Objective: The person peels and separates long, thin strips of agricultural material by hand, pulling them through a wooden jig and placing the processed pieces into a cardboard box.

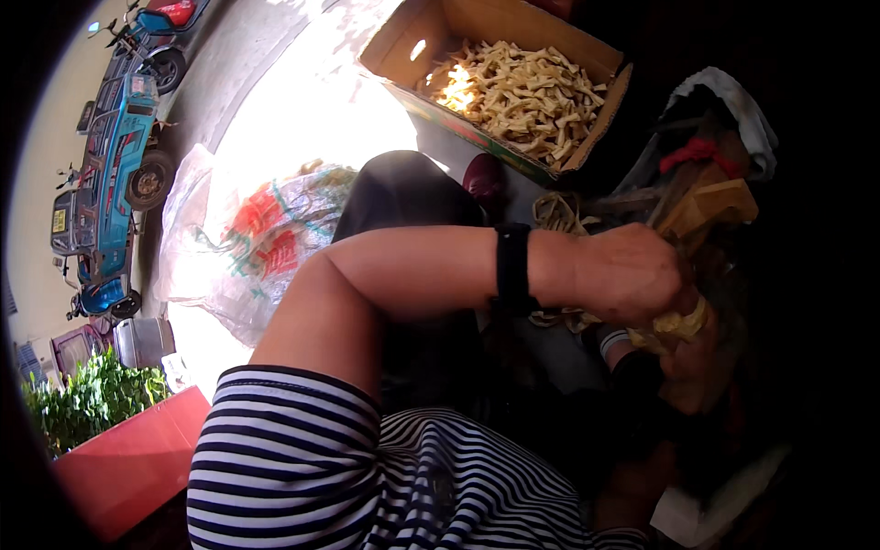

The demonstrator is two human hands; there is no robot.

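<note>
My left hand reaches across from the left with a dark band on its wrist. Its fingers are curled into a fist, and what they hold is hidden. Just below it, my right hand is closed around a crumpled pale yellow piece, partly in shadow. The two hands are close together at this piece. Beyond the fist stands a wooden block, with a red cloth strip and a greyish-white cloth behind it. Tan strips lie on the ground beside my left wrist.
An open cardboard box with many short tan pieces stands ahead. A printed plastic sack lies left of my knee. Farther left are a blue three-wheeled vehicle and a red planter with green plants.
</note>
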